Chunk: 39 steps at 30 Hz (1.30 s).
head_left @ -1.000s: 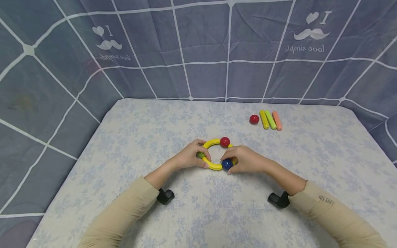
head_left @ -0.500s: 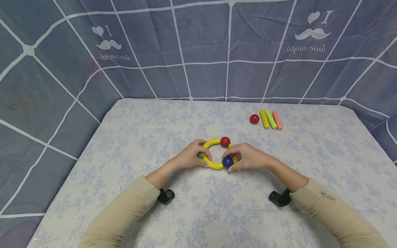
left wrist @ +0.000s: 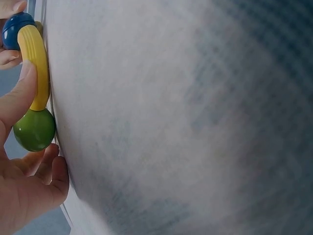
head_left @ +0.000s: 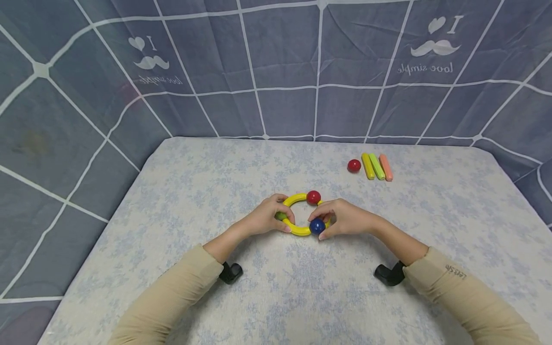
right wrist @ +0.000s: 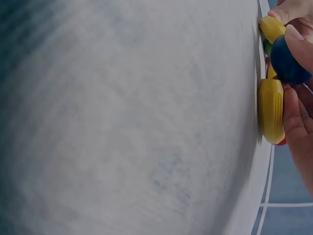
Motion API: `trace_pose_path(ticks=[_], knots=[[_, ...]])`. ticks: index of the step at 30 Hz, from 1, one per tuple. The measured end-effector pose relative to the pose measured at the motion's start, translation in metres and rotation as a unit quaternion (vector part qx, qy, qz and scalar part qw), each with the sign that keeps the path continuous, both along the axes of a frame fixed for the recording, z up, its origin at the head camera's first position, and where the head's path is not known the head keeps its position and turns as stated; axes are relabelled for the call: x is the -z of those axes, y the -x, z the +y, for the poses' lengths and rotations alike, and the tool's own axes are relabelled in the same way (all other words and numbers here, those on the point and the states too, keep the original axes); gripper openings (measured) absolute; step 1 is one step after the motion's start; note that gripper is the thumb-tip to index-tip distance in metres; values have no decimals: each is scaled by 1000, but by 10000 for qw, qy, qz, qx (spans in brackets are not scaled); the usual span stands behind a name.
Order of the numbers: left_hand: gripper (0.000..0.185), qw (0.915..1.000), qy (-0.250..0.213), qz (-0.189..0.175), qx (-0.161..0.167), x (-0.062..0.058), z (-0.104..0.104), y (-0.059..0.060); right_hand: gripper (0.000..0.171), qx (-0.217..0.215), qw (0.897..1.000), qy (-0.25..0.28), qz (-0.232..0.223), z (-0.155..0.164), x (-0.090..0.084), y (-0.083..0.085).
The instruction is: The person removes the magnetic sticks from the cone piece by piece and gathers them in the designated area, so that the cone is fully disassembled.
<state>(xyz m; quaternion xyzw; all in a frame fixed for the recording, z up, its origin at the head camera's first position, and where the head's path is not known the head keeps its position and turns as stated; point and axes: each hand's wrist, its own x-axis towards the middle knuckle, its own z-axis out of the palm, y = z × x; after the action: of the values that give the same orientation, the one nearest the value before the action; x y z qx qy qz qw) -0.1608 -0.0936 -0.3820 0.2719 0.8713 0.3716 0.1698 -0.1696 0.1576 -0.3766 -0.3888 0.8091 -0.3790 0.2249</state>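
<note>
Curved yellow rods (head_left: 300, 231) and coloured balls form a ring on the table. The left hand (head_left: 264, 216) grips the ring's left side, its thumb on a yellow rod and its fingers around the green ball (left wrist: 35, 129), mostly covered in the head view. At the near right of the ring, the right hand (head_left: 347, 220) pinches the blue ball (head_left: 317, 226) between thumb and fingers. A yellow rod (right wrist: 271, 110) runs beside that ball under the right fingers, partly hidden from above. At the far side sits a red ball (head_left: 313, 197) between two yellow rods.
Further back to the right lie a loose red ball (head_left: 354, 166) and three straight sticks: yellow (head_left: 368, 166), lime green (head_left: 377, 166) and orange (head_left: 385, 167). A patterned cloth (head_left: 241, 167) covers the table, and a grey-blue curtain (head_left: 284, 62) hangs behind.
Over the last second the right hand and the blue ball have shifted very slightly away from the person and to the right. The left hand has stayed almost still.
</note>
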Motion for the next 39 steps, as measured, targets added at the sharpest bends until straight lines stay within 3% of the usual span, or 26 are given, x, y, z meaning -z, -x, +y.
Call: trace_pose_path(ticks=[13,28,39], knots=[[8,9999,94,-82,11,-1,-1,0,42,314,9988,37,-379,11,4,2],[9,9999,33,-118,94,-1,-3,1,44,578,9971,240,-438,17,3,3],[10,9999,-5,-108,117,-1,-4,1,43,1264,9903,467,-339,33,-2,10]])
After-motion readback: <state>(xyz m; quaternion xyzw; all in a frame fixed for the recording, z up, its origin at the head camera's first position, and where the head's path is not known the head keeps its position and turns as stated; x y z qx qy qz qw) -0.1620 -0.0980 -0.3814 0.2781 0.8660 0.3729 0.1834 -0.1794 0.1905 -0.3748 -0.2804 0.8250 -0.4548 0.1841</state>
